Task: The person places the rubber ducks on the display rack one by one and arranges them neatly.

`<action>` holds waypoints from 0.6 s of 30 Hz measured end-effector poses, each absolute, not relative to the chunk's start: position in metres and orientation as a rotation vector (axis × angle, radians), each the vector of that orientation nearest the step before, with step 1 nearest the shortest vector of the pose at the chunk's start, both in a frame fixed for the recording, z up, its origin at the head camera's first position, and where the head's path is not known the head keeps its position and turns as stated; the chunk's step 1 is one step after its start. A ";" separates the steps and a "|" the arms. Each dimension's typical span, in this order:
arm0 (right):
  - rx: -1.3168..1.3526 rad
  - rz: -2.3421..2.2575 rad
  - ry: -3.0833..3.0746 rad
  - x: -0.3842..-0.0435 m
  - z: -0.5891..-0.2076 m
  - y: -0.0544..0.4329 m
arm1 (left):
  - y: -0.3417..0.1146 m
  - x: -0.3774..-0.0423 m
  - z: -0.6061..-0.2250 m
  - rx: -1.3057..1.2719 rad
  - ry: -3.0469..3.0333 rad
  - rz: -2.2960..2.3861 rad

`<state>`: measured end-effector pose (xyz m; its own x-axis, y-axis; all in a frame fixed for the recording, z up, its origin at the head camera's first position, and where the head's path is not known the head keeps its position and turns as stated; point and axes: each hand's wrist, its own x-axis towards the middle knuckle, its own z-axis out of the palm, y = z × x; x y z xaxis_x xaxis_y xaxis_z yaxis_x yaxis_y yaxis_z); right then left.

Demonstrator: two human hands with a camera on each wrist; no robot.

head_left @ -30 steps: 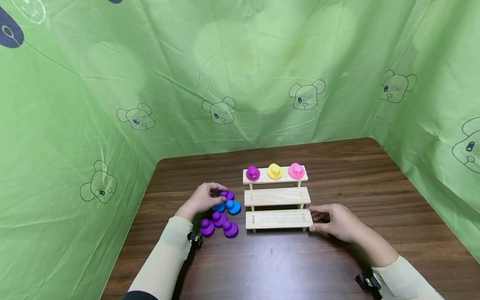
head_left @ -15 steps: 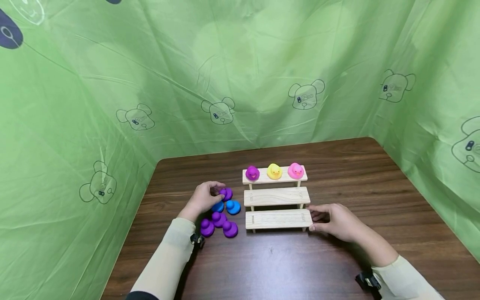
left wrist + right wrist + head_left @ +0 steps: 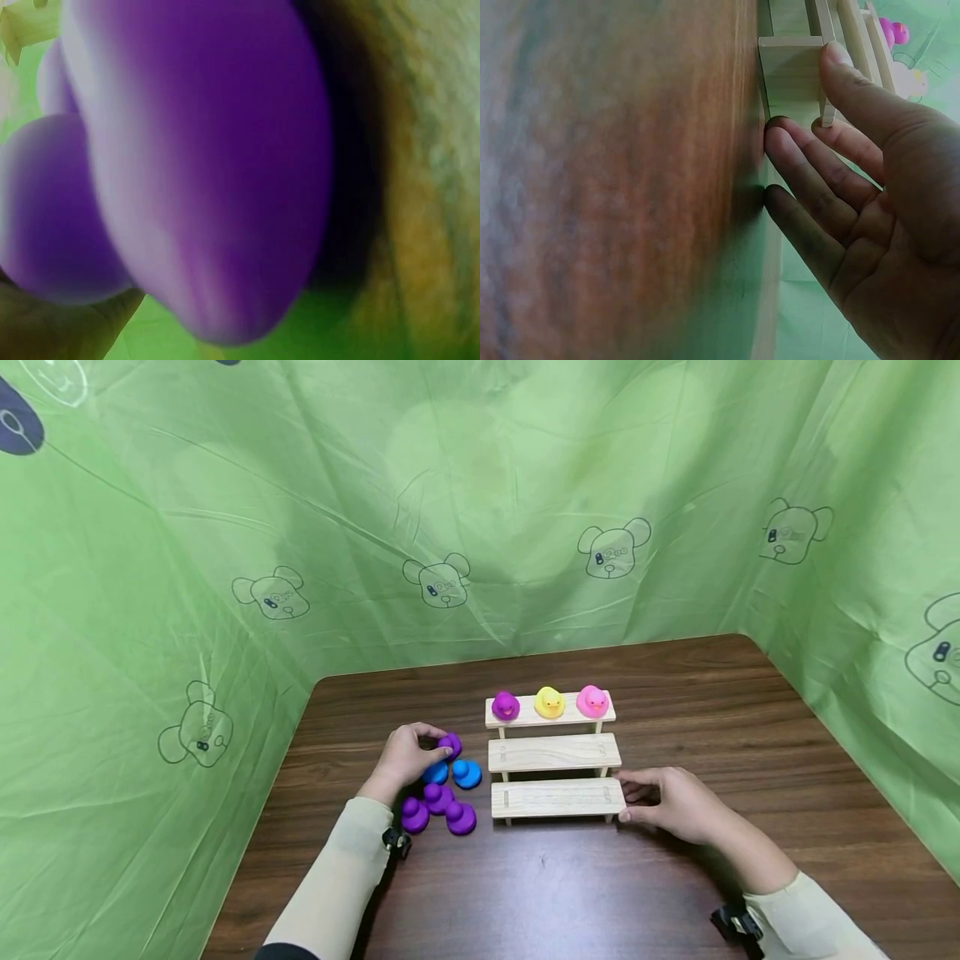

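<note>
My left hand [image 3: 403, 760] pinches a purple rubber duck [image 3: 452, 743] at the back of a small group on the table's left. Close by lie two blue ducks, one [image 3: 467, 774] fully visible and the other [image 3: 435, 772] partly under the hand. Blurred purple duck shapes [image 3: 217, 150] fill much of the left wrist view. My right hand [image 3: 671, 802] grips the right end of a three-tier wooden stand [image 3: 555, 799] at its lowest step, thumb [image 3: 844, 64] in front and forefinger behind. On the top step sit a purple duck [image 3: 506, 707], a yellow duck [image 3: 550, 702] and a pink duck [image 3: 592, 702].
Three more purple ducks, one of them [image 3: 461, 817] nearest the stand, lie in front of the blue ones. The dark wooden table [image 3: 540, 893] has a green curtain [image 3: 517, 527] behind it and at both sides.
My left hand has shifted the purple duck slightly to the left and back, away from the blue ducks. The right hand and the stand have stayed in place.
</note>
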<state>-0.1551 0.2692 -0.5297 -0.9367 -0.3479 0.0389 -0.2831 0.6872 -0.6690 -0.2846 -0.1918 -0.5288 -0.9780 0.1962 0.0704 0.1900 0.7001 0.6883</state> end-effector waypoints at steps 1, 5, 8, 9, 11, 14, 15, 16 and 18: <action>-0.522 -1.087 2.801 -0.155 -0.530 0.269 | -0.192 -0.285 -0.529 0.326 2.888 1.173; -0.514 -1.089 2.799 -0.155 -0.529 0.269 | -0.191 -0.284 -0.530 0.316 2.877 1.200; -0.515 -1.092 2.800 -0.155 -0.528 0.269 | -0.190 -0.283 -0.530 0.304 2.871 1.211; -0.517 -1.092 2.798 -0.155 -0.529 0.269 | -0.190 -0.283 -0.530 0.302 2.870 1.211; -0.520 -1.095 2.797 -0.155 -0.529 0.269 | -0.190 -0.283 -0.530 0.303 2.869 1.214; -0.522 -1.096 2.797 -0.155 -0.530 0.269 | -0.190 -0.282 -0.530 0.312 2.866 1.217; -0.523 -1.097 2.796 -0.155 -0.530 0.269 | -0.190 -0.282 -0.530 0.314 2.866 1.218; -0.523 -1.098 2.796 -0.155 -0.530 0.269 | -0.190 -0.283 -0.530 0.317 2.869 1.215; -0.524 -1.097 2.797 -0.155 -0.531 0.269 | -0.191 -0.283 -0.529 0.318 2.871 1.219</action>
<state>-0.1553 0.2694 -0.5309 -0.9370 -0.3472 0.0392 -0.2813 0.6830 -0.6740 -0.2825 -0.1907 -0.5288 -0.9795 0.1879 0.0731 0.1831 0.6774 0.7124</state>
